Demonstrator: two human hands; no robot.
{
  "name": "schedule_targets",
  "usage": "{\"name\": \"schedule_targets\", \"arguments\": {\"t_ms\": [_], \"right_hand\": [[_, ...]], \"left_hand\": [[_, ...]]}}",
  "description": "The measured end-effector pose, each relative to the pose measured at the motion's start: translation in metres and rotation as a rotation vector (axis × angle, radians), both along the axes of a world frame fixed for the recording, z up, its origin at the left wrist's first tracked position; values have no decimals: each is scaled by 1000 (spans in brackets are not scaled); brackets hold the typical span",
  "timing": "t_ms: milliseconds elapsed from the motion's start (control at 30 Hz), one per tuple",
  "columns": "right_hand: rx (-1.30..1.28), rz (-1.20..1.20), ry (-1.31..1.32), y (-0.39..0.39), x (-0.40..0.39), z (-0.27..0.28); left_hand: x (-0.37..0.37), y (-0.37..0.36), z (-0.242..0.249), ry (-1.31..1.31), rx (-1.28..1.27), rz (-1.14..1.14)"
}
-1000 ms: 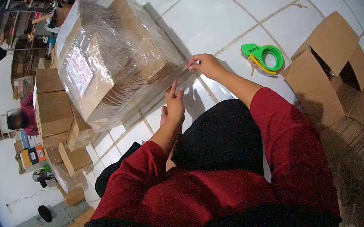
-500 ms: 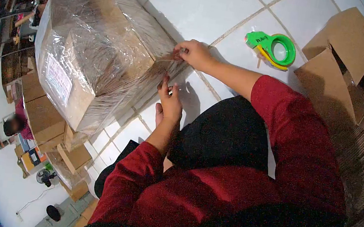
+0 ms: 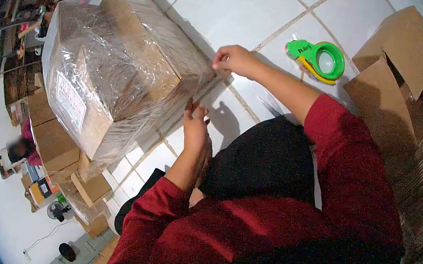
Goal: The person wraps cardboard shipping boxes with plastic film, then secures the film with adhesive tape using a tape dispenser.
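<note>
A large, bulky package point(image 3: 140, 64) lies on the tiled floor, cardboard wrapped in clear plastic wrap point(image 3: 158, 111) with many creases. A white printed label point(image 3: 70, 100) shows through on its near-left side. At the package's right corner, my right hand point(image 3: 235, 61) is closed, thumb and forefinger pinching the edge of the wrap. My left hand point(image 3: 197, 127) is lower down beside the same edge, fingers apart and partly bent, the fingertips close to the wrap. Whether they touch it is hard to see.
A green tape dispenser point(image 3: 320, 60) with a yellow part lies on the floor to the right. Beyond it stands an open cardboard box point(image 3: 388, 91). More boxes point(image 3: 53, 135) are at the left, with a person point(image 3: 19, 148) behind them and a small fan point(image 3: 57, 210) nearby.
My right hand has shifted slightly right, off the corner, its fingers more curled. My left hand has dropped a little and its fingers have drawn in. The view has tilted slightly.
</note>
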State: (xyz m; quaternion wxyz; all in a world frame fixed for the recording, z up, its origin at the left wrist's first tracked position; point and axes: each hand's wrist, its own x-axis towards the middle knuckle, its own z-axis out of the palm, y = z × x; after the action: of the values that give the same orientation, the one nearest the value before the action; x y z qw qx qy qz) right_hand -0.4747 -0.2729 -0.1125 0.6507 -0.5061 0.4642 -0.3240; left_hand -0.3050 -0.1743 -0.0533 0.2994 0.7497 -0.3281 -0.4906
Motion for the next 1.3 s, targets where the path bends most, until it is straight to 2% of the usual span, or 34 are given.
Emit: {"name": "schedule_targets", "arguments": {"t_ms": [33,100,133,167,233,267,300,333,367,400,433,500,533,567,633,700,767,800,833,867,900,933,967,1000,1033,1067,1100,1133,1167,1233,1267,1300], "right_hand": [[-2,3,0,1,3,0],[16,-12,-307,2,17,-11],[-89,-26,-236,-2,30,-16],[-76,42,-136,-5,39,-14],[-102,-57,-51,-10,46,3],[-104,-60,-57,-13,45,7],[-89,55,-73,-18,42,9],[-74,170,-84,-24,37,11],[-75,166,-80,-27,34,10],[-136,230,49,-31,34,8],[-198,291,178,-36,32,6],[-139,232,87,-41,20,2],[-76,178,-3,-41,12,-1],[-19,30,-29,-31,-8,18],[59,-84,8,-33,-29,1],[125,95,-44,-17,-49,4],[47,509,-107,-10,-33,-13],[219,486,-86,-2,-15,-9],[216,485,-85,-2,-2,-3],[-68,507,110,-3,9,10],[-353,517,306,-5,13,15],[-357,509,305,-6,9,18],[-75,433,125,-6,2,15],[203,352,-54,-8,-7,10],[330,336,-11,-15,-20,5],[277,241,-38,-18,-35,-4],[222,146,-64,-16,-49,-11],[162,58,-18,-3,-64,8],[97,-27,31,14,-78,33],[101,-149,47,31,-85,18],[-35,-258,49,46,-84,7],[-60,-249,126,57,-83,14]], "left_hand": [[-3,1,5,142,116,192],[9,8,-5,140,139,197],[9,12,-4,31,97,-81],[7,16,-3,-80,58,-357],[-20,14,9,-225,-181,-875],[-32,7,14,-256,-222,-936],[-43,-4,14,-283,-272,-999],[-48,-21,12,-305,-248,-1043],[-50,-38,10,-324,-219,-1086],[-52,-53,11,-452,-168,-1099],[-45,-59,8,-453,-174,-1104],[-25,-70,-4,-438,-291,-1044],[-14,-66,-4,-313,-209,-955],[4,-63,-10,-317,-211,-960],[42,-56,-26,-301,-107,-702],[47,-46,-11,-388,-172,-707],[41,-41,0,-470,-235,-711],[35,-39,4,-502,-174,-676],[27,-37,9,-533,-118,-641],[18,-34,15,-534,-122,-643],[7,-30,22,-495,-24,-831],[-2,-27,27,-455,78,-1018],[-10,-27,30,-520,153,-1189],[-8,-29,20,-512,110,-1299],[-3,-32,4,-500,64,-1405],[4,-47,-8,-498,57,-1401],[15,-70,-18,-312,3,-1294],[21,-81,-25,-129,-45,-1183],[22,-78,-31,-126,-54,-1178],[20,-71,-29,-409,-218,-1318],[9,-65,-22,-638,-94,-1363],[-3,-60,-16,-708,-105,-1494]]}}
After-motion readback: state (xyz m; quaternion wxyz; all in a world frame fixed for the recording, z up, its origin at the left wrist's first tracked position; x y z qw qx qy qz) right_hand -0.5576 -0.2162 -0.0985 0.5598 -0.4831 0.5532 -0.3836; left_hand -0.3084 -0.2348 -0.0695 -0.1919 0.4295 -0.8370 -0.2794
